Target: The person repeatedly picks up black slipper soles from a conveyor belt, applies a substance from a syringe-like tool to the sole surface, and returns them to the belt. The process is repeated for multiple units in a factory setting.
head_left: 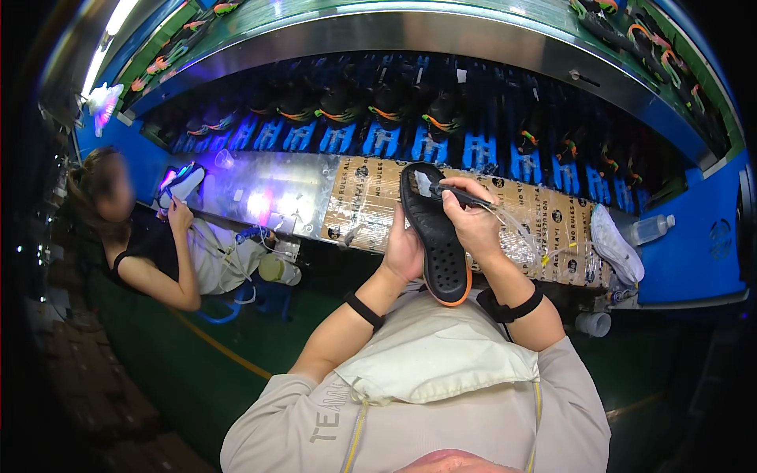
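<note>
A long black shoe sole (pixel 438 236) with an orange edge at its near end and a grid of holes there is held upright in front of my body. My left hand (pixel 404 251) grips it along its left side. In my right hand (pixel 477 225) is a dark-handled brush (pixel 461 195), pinched between thumb and fingers. Its pale, flat tip (pixel 423 184) lies against the upper part of the sole. From the handle, a thin clear tube (pixel 516 225) trails off to the right.
The bench is topped with taped cardboard (pixel 363 197); a white shoe-shaped piece (pixel 615 244) and clear bottle (pixel 650 229) are at right. Dark shoes (pixel 386 102) stand on blue racks (pixel 382 142) behind. At left, another person (pixel 150 229) holds a shoe part (pixel 184 185) under purple light.
</note>
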`<state>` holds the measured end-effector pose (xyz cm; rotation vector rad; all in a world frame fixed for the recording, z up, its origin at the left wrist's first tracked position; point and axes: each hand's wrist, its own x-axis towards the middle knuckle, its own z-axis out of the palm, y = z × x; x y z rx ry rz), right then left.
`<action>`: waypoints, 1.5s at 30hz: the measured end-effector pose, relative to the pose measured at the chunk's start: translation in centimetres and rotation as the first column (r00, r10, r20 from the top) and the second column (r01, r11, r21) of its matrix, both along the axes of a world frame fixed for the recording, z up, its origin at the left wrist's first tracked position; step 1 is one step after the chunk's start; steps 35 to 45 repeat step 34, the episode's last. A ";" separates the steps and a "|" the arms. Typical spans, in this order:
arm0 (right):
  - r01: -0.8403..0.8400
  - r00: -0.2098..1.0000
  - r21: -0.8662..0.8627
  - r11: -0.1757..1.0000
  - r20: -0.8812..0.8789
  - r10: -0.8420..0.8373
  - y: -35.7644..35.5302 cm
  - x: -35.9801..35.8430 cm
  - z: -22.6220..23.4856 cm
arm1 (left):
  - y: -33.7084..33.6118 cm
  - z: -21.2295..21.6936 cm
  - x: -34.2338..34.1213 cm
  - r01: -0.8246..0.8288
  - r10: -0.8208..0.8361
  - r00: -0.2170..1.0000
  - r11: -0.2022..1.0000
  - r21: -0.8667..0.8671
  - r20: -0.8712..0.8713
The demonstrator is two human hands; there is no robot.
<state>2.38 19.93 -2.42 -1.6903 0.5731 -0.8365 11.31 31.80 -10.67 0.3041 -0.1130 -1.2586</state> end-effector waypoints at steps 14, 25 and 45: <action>-0.254 0.964 -0.362 0.897 -0.177 0.201 0.6 -2.4 0.8 | -1.0 -1.8 1.3 -0.125 0.100 0.979 0.983 0.135 0.178; -0.091 0.995 -0.146 0.985 0.027 0.096 -1.1 -2.0 3.6 | -0.9 0.9 0.9 -0.053 0.045 0.995 0.995 0.083 0.094; -0.360 0.929 0.093 0.928 0.126 0.348 -1.7 -1.5 2.1 | -0.3 0.7 1.3 -0.086 0.073 0.987 0.992 0.088 0.141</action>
